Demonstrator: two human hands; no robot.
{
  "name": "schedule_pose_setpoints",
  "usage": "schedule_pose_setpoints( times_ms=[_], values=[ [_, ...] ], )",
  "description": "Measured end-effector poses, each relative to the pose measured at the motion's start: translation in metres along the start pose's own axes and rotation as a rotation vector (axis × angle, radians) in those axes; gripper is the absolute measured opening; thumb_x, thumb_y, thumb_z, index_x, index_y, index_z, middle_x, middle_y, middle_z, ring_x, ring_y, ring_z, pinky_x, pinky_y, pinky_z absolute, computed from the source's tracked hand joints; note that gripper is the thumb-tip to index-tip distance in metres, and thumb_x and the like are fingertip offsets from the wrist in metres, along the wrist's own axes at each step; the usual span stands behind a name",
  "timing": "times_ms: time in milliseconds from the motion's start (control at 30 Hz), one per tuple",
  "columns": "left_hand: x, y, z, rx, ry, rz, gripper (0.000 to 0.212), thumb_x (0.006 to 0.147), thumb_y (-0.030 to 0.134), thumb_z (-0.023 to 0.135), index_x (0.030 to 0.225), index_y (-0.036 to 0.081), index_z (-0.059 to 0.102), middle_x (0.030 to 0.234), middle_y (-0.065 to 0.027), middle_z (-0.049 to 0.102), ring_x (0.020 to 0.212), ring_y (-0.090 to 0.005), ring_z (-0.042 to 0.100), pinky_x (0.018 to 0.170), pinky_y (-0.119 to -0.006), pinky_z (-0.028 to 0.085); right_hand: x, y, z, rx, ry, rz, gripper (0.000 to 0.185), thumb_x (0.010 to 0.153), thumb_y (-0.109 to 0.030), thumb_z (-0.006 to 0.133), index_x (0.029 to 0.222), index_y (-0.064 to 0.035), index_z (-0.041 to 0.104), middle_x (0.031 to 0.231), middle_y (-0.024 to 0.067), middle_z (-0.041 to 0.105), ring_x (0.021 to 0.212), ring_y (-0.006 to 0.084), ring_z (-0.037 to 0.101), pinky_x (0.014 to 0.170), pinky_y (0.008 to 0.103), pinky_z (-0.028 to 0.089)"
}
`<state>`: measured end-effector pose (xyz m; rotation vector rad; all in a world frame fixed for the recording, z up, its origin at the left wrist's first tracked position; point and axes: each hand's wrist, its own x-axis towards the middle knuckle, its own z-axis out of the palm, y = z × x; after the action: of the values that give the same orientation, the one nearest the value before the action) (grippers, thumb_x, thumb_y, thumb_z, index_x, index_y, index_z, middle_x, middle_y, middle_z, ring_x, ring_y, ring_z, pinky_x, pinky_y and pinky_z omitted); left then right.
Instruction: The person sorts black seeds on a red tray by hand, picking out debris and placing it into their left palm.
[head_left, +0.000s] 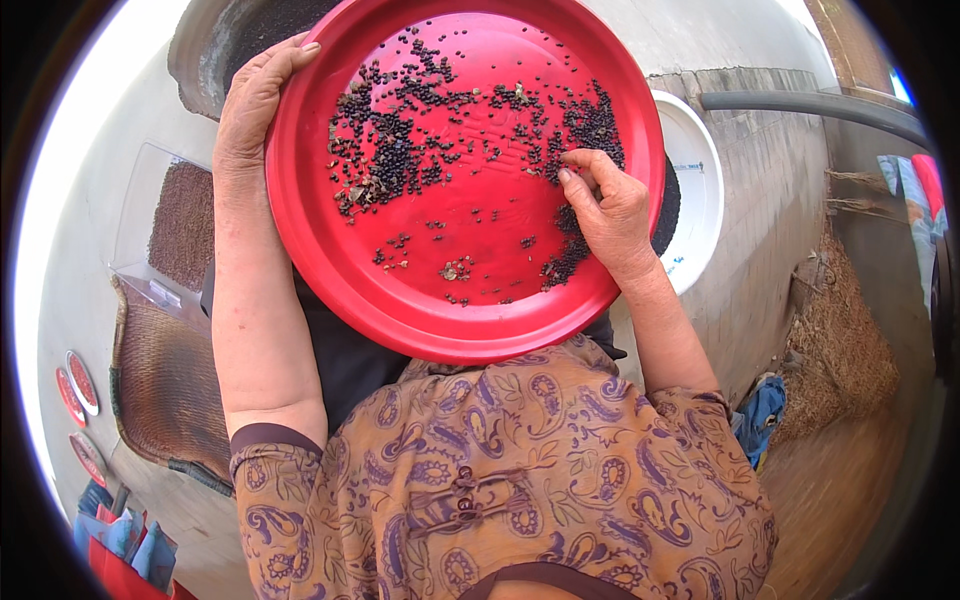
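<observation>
A round red plastic tray (450, 341) lies across the lap, tilted slightly. Small dark round seeds (394, 150) are spread over its base, densest at the left and right, with bits of dry leaf and husk (452, 271) among them. My left hand (259, 101) grips the tray's upper left rim, thumb on top and the other fingers hidden beneath or behind it. Over the right part of the tray is my right hand (607, 202), thumb and forefinger bent close together beside the seeds. Whether a seed or husk is pinched between those fingertips cannot be seen.
A white basin (709, 187) with black seeds stands behind the tray's right side. At left are a clear bin (131, 202) of brown grains, a woven basket (169, 375) and a large vessel (195, 60). A husk heap (832, 352) and a grey pipe (810, 103) are at right.
</observation>
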<state>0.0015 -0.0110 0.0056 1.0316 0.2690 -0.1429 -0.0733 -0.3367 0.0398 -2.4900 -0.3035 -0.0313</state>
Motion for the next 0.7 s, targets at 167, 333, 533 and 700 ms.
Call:
schedule_pose_setpoints(
  times_ms=[167, 333, 533, 700],
  values=[
    [-0.002, 0.001, 0.007, 0.007, 0.030, -0.004, 0.032, 0.083, 0.008, 0.059, 0.113, -0.003, 0.059, 0.095, -0.0117, 0.067, 0.078, -0.0135, 0.066, 0.071, -0.023, 0.054, -0.015, -0.009, -0.001, 0.056, -0.210, -0.094, 0.009, 0.083, -0.013, 0.062, 0.086, -0.0046, 0.059, 0.073, 0.0118, 0.062, 0.067, 0.0286, 0.064, 0.059, 0.0359, 0.049],
    [-0.003, -0.001, 0.002, 0.003, 0.085, 0.000, 0.032, 0.083, 0.008, 0.058, 0.113, -0.003, 0.059, 0.095, -0.0114, 0.067, 0.078, -0.0132, 0.066, 0.071, -0.024, 0.054, -0.009, -0.021, 0.009, 0.088, -0.170, -0.142, 0.010, 0.082, -0.013, 0.063, 0.086, -0.0049, 0.058, 0.073, 0.0107, 0.062, 0.064, 0.0270, 0.063, 0.054, 0.0355, 0.049],
    [0.002, -0.003, 0.006, 0.032, -0.017, 0.009, 0.027, 0.082, 0.009, 0.062, 0.107, -0.002, 0.063, 0.090, -0.0090, 0.068, 0.073, -0.0117, 0.065, 0.069, -0.022, 0.053, 0.009, -0.040, 0.021, 0.112, -0.146, -0.168, 0.015, 0.080, -0.012, 0.066, 0.092, -0.0050, 0.061, 0.078, 0.0104, 0.064, 0.067, 0.0248, 0.065, 0.057, 0.0331, 0.051],
    [0.008, -0.008, -0.015, 0.033, -0.064, 0.006, 0.033, 0.083, 0.010, 0.058, 0.114, -0.003, 0.059, 0.098, -0.0098, 0.067, 0.081, -0.0127, 0.065, 0.074, -0.024, 0.053, 0.036, -0.066, 0.043, 0.137, -0.127, -0.318, 0.014, 0.080, -0.009, 0.065, 0.093, -0.0051, 0.062, 0.076, 0.0088, 0.063, 0.064, 0.0196, 0.061, 0.057, 0.0298, 0.049]
  ],
)
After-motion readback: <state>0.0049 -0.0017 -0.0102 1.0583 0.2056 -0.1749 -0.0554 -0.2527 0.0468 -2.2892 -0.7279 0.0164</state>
